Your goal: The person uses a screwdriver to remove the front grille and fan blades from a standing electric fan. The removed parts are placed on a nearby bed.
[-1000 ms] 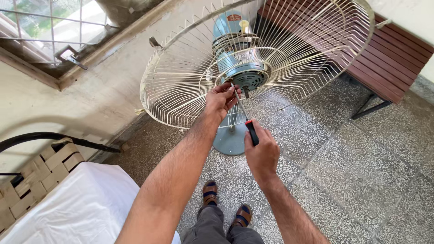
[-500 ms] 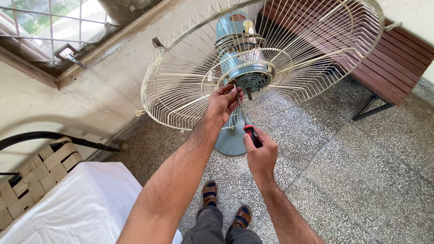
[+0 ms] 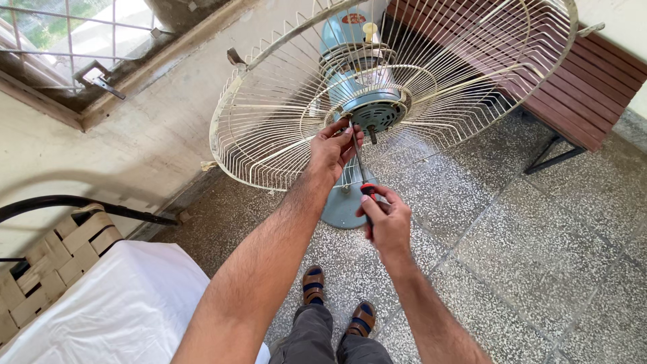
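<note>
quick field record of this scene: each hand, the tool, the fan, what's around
left hand: fingers at the tool's tip, by the motor hub
right hand: closed on the handle
screwdriver: red and black handle, shaft angled up to the hub
fan: blue motor, wire guard, no blades visible
around: speckled floor, wooden bench, white cloth

You're facing a cream wire fan guard (image 3: 283,128) on a pale blue motor (image 3: 354,74); your screwdriver (image 3: 368,191) handle is red and black, the floor (image 3: 539,236) speckled grey.
</note>
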